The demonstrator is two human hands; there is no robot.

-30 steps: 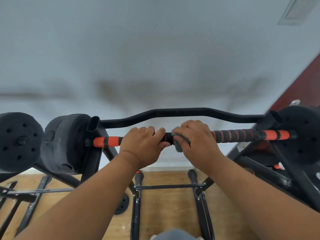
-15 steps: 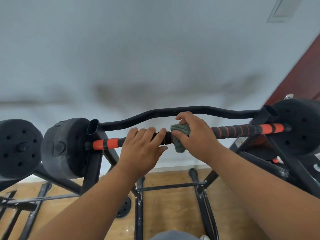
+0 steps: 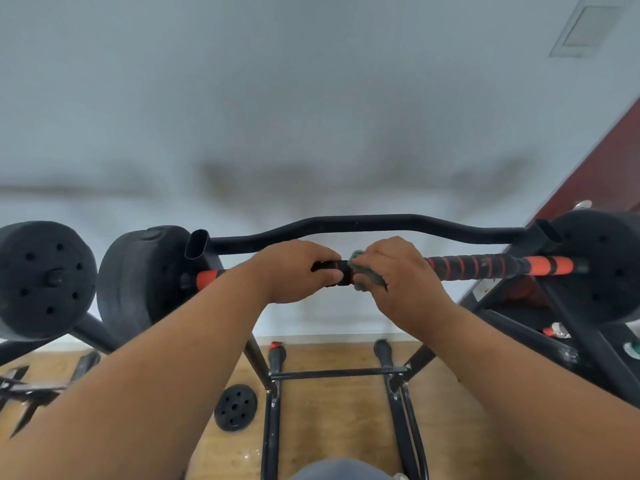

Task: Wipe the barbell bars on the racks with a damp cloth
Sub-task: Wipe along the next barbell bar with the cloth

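The right hand (image 3: pixel 398 271) clamps a grey-green cloth (image 3: pixel 363 279) around the barbell bar (image 3: pixel 485 265); just beside it, the left hand (image 3: pixel 294 271) curls round the same bar. Beyond each hand's outer side the bar ends in black weight plates (image 3: pixel 138 282); a curved rack crossbar (image 3: pixel 363 224) runs just behind both hands.

the barbell bar (image 3: pixel 485 266) wears a matt grip in black and orange bands, ribbed on its right stretch and smooth on the orange ends. the cloth (image 3: pixel 367 278) is grey-green, soft and crumpled. the weight plates (image 3: pixel 145 282) look matt black, faintly grainy and dusty. the curved rack bar (image 3: pixel 363 225) is smooth black painted metal with a dull sheen. the floor (image 3: pixel 329 427) is light wood grain, semi-gloss. the wall (image 3: pixel 311 116) is flat matt white, smudged.
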